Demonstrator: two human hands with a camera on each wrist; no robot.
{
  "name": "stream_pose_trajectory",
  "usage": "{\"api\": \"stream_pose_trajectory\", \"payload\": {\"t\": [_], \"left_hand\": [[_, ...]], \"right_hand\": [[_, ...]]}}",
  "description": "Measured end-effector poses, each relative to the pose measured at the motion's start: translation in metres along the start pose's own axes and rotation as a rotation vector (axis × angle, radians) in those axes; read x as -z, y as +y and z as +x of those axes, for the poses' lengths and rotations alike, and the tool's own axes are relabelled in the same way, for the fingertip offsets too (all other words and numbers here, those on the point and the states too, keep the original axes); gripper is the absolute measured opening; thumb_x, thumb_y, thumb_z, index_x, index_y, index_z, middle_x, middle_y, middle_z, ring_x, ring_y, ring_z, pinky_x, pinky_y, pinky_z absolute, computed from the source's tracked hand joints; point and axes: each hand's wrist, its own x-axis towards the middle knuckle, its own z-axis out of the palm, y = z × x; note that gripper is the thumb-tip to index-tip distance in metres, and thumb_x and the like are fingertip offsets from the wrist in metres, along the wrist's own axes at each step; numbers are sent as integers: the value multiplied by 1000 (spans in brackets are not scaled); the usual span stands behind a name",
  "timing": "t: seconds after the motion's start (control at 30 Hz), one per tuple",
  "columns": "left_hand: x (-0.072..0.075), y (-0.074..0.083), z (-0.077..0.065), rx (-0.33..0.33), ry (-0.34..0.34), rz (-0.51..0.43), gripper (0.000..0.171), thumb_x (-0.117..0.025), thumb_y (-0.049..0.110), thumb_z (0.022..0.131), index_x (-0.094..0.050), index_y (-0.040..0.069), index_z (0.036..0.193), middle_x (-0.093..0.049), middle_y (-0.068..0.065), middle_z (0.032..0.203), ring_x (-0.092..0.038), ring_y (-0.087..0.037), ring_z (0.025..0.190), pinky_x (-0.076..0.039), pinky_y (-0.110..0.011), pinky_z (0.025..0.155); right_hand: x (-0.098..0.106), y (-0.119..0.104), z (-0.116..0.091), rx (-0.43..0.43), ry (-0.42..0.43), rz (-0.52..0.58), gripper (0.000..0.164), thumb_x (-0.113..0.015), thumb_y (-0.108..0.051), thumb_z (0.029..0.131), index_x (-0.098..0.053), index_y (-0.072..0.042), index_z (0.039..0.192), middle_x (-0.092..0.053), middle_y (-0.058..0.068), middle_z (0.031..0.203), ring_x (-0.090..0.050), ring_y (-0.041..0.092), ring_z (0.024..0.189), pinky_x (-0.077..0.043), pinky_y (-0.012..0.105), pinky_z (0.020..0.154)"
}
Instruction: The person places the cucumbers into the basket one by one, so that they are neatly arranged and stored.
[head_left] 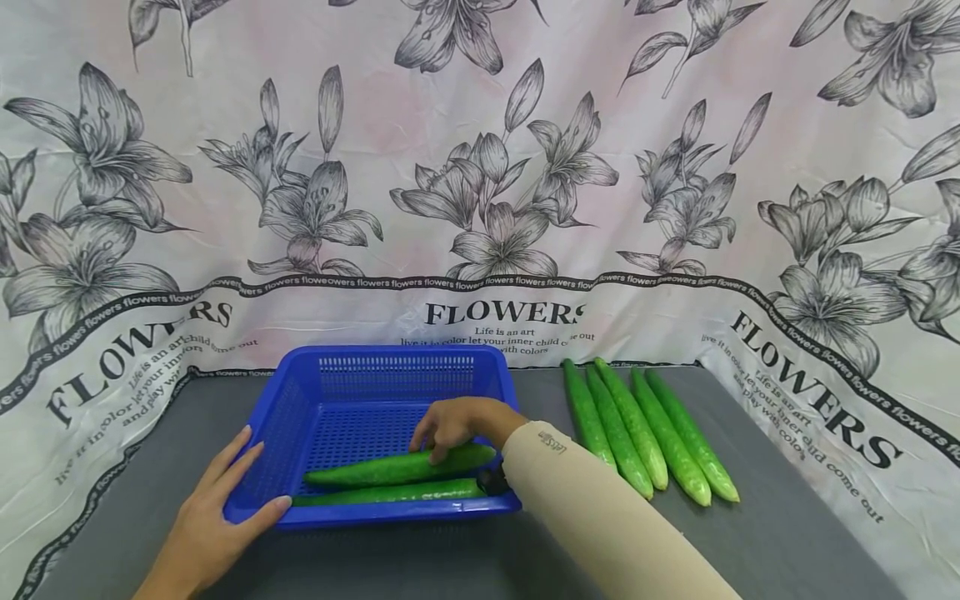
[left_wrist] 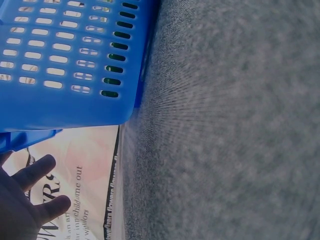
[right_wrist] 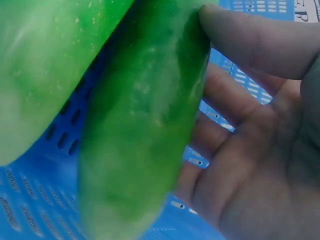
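A blue plastic basket (head_left: pixel 397 352) with slotted walls sits in front of me, holding two green cucumbers. My right hand (head_left: pixel 453 423) reaches in and grips the farther cucumber (head_left: pixel 367 475) towards its right end. In the right wrist view its thumb (right_wrist: pixel 260 42) lies on the near side of that cucumber (right_wrist: pixel 140 125), the other fingers along the far side. The second cucumber (head_left: pixel 390 495) lies along the basket's front wall. My left hand (head_left: pixel 206 525) rests at the basket's front left corner, fingers spread, thumb on the front rim.
Several more cucumbers (head_left: pixel 637 417) lie side by side on the grey table (head_left: pixel 375 567), right of the basket. Behind stands a white cloth (head_left: pixel 495 333) printed with flowers and lettering. My right sleeve (head_left: pixel 600 508) crosses the basket's front right corner.
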Motion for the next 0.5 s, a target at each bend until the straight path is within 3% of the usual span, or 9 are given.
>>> {"api": "stream_pose_trajectory", "payload": {"t": [0.17,0.5], "left_hand": [[1,1,0,12,-9,6,75,-78,32,82,-46,4,143,-24,-5,156,-28,-46,134,-31,-72,88],[1,3,1,27,-18,6,75,-78,33,82,-46,4,143,-24,-5,156,-28,-46,134,-31,-71,89]], "right_hand": [[0,-1,0,19,-28,53,35,-68,-4,88,-70,-16,120,-67,2,115,-60,14,109,-49,28,90],[9,3,-13,-12,-3,156,32,-66,-4,90,-69,-12,121,-66,-2,115,-61,20,108,-53,44,87]]}}
